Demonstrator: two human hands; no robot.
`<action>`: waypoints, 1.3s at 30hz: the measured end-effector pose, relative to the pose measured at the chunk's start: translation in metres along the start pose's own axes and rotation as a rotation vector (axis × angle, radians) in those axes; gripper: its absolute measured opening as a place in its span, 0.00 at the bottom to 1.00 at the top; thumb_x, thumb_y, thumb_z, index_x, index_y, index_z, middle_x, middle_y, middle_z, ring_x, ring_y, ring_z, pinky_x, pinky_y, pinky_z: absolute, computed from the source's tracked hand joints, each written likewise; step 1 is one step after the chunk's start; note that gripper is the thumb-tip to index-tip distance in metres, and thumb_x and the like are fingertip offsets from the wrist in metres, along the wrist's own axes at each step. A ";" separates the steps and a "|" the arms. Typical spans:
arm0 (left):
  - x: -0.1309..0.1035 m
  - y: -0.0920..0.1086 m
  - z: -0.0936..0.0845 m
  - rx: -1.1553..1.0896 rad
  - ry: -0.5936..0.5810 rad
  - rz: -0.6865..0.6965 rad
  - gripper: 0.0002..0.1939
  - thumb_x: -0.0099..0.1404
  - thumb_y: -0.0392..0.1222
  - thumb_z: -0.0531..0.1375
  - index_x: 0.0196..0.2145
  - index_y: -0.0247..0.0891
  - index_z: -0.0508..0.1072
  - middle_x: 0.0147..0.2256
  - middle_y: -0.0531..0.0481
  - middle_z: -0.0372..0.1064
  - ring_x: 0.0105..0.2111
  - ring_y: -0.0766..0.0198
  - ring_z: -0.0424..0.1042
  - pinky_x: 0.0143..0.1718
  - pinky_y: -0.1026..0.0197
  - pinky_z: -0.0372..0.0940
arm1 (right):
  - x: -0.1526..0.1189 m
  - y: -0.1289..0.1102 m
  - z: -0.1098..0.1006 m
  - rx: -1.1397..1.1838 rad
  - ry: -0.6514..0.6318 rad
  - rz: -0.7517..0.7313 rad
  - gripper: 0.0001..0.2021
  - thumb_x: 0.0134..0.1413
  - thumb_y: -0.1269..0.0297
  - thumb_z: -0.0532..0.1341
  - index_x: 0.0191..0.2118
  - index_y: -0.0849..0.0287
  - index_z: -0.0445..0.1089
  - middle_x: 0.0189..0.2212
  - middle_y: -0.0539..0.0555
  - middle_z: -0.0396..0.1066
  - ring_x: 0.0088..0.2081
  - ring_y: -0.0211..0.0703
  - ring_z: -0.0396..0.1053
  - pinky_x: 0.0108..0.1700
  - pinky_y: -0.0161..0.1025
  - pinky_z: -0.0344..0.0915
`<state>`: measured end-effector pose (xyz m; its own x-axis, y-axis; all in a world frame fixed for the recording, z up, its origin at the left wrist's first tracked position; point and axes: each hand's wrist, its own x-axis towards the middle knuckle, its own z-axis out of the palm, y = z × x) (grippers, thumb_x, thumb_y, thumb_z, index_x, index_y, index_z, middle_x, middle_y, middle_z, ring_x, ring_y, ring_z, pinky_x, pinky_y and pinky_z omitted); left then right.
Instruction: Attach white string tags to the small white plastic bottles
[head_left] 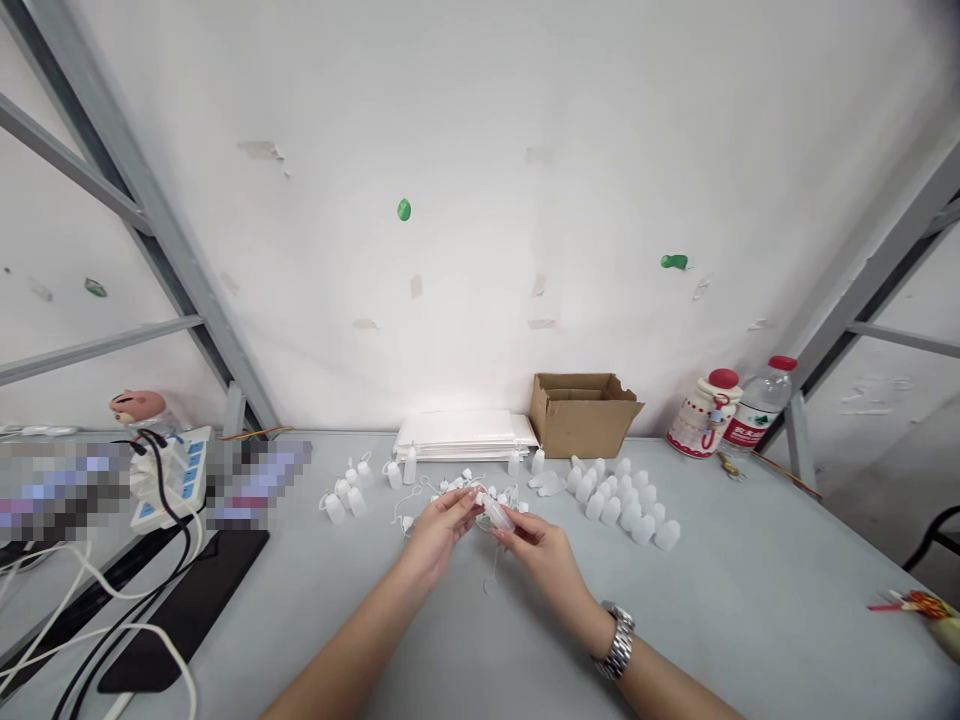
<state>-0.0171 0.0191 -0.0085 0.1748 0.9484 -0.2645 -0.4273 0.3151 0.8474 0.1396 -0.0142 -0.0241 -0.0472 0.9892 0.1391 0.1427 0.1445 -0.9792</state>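
Observation:
A small translucent plastic bottle (499, 515) is held between my two hands, tilted above the table. My right hand (546, 552) pinches the lower part of its body. At the upper end, the fingers of my left hand (437, 530) are closed on a white cap (481, 498). A thin white string with a round loop (490, 586) dangles beneath the bottle. Behind my fingers lies a heap of white caps with strings (450, 485), partly hidden. Capped bottles (354, 500) stand to the left, and several bottles without caps (626, 500) stand in a group to the right.
White flat packages (461, 432) are stacked against the wall beside an open cardboard box (589, 425). A decorated jar (703, 415) and a red-capped water bottle (759, 405) stand back right. Leftward are a power strip (191, 475), cables and a black phone-like slab (187, 610).

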 end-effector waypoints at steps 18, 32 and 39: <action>-0.003 0.005 -0.001 0.225 -0.061 0.054 0.17 0.44 0.46 0.68 0.33 0.36 0.79 0.43 0.42 0.74 0.48 0.53 0.67 0.52 0.56 0.57 | -0.008 0.008 0.000 -0.568 0.072 -0.576 0.11 0.58 0.63 0.54 0.44 0.60 0.68 0.30 0.57 0.69 0.32 0.46 0.66 0.34 0.43 0.67; -0.002 0.000 0.004 0.251 -0.090 0.132 0.17 0.49 0.48 0.65 0.36 0.37 0.78 0.39 0.44 0.76 0.45 0.52 0.69 0.52 0.53 0.57 | -0.002 -0.005 0.003 -0.170 0.041 -0.041 0.10 0.47 0.60 0.62 0.34 0.60 0.72 0.25 0.51 0.68 0.28 0.42 0.63 0.32 0.37 0.60; -0.005 0.004 0.005 0.279 -0.098 0.119 0.17 0.46 0.46 0.67 0.34 0.36 0.78 0.40 0.42 0.75 0.45 0.51 0.70 0.51 0.52 0.57 | -0.008 0.002 0.002 -0.380 0.021 -0.297 0.08 0.54 0.63 0.58 0.39 0.58 0.70 0.29 0.53 0.68 0.31 0.44 0.64 0.35 0.40 0.63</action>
<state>-0.0148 0.0152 -0.0015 0.2287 0.9658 -0.1219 -0.1922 0.1675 0.9670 0.1385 -0.0222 -0.0280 -0.1216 0.9032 0.4116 0.4771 0.4168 -0.7737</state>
